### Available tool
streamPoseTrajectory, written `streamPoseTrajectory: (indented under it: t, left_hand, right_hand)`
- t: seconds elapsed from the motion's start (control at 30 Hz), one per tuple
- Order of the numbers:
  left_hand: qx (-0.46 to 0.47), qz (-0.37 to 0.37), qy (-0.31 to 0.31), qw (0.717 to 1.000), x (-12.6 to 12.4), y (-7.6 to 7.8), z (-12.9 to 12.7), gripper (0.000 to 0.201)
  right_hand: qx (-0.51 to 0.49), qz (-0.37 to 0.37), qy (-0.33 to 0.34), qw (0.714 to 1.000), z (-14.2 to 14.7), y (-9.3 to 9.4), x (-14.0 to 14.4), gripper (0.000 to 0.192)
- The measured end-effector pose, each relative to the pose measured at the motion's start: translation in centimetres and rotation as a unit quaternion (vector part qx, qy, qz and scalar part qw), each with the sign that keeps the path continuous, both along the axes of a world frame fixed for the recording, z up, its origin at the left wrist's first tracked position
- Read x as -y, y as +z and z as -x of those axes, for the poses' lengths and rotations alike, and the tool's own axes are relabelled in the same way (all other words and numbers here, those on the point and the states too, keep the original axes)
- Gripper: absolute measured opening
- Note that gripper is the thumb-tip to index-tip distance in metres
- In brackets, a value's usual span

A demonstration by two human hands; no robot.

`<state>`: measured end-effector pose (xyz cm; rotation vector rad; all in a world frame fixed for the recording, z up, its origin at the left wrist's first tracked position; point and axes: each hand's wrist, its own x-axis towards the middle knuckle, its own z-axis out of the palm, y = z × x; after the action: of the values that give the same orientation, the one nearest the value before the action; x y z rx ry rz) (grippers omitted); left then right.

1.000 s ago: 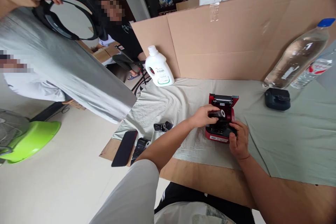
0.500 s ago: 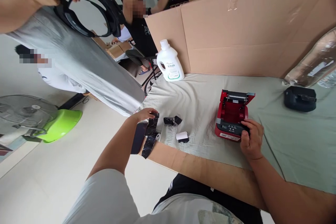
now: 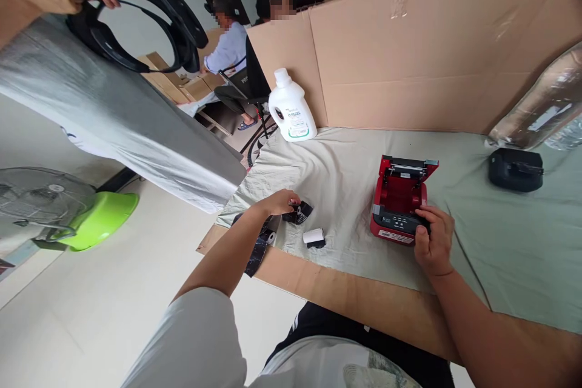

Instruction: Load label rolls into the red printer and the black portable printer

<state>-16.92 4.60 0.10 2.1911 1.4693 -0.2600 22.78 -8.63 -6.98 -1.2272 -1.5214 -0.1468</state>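
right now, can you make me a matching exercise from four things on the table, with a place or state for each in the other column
Things
1. red device
2. white jug
3. white roll
4. black case

Places and states
A. lying on the cloth, left of the red device
B. lid raised, right hand on it
C. on the cloth, right of the red device
D. standing by the cardboard

Pairs: 1-B, 2-D, 3-A, 4-C
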Motion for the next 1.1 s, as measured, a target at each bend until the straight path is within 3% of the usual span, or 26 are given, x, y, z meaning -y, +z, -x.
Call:
streamPoseTrajectory:
  t: [0.17,0.27,0.33,0.4,0.47,0.53,0.67,0.73,0.8,0.9,1.0,1.03,1.1]
  left_hand:
    - [-0.067,-0.004,-0.051,0.996,1.0,-0.2,-1.2,0.047]
    - [-0.072,-0.022,-0.041,0.996,1.5,0.2,-1.7,0.041]
    - [-0.007,-0.013,-0.012,1.0,1.8,1.2,-2.4,0.034]
    - [0.117,0.043,0.01,0.992,2.0,2.7,-3.6,0.034]
    - [0.25,0.12,0.002,0.961,2.4,4.7,-5.6,0.04]
    - [0.335,0.186,-0.045,0.923,3.1,6.7,-8.3,0.044]
    - [0.372,0.3,-0.15,0.866,4.6,9.0,-14.5,0.049]
    - [0.376,0.338,-0.172,0.845,4.8,8.8,-17.4,0.049]
    - [0.377,0.342,-0.178,0.842,4.2,8.0,-20.0,0.044]
    - [0.357,0.252,-0.183,0.881,2.5,6.4,-23.3,0.036]
    - [0.312,0.117,-0.196,0.922,1.1,5.4,-25.4,0.033]
    - [0.302,0.105,-0.201,0.926,0.9,5.2,-25.7,0.033]
    - [0.307,0.149,-0.21,0.916,0.7,5.3,-25.9,0.035]
  right_hand:
    - [0.003,0.0,0.0,1.0,0.0,0.4,0.0,0.027]
    - [0.003,0.003,0.003,1.0,0.0,0.5,0.1,0.026]
    - [0.002,0.012,0.005,1.0,0.0,0.7,0.1,0.026]
    - [0.001,0.018,0.006,1.0,0.1,0.9,0.2,0.025]
    - [0.003,0.015,0.007,1.0,0.3,1.1,0.3,0.025]
    - [0.01,0.008,0.008,1.0,0.5,1.4,0.4,0.025]
    - [0.029,-0.001,0.017,0.999,0.9,1.9,0.6,0.034]
    - [0.039,-0.012,0.023,0.999,0.9,2.0,0.7,0.042]
    - [0.04,-0.028,0.018,0.999,0.9,2.1,0.8,0.054]
    - [0.04,-0.05,-0.011,0.998,0.8,2.1,0.9,0.063]
    - [0.061,-0.042,-0.008,0.997,0.6,2.2,1.0,0.047]
    - [0.061,-0.038,-0.006,0.997,0.5,2.3,1.0,0.044]
    - [0.035,-0.036,-0.022,0.998,0.3,2.3,1.0,0.05]
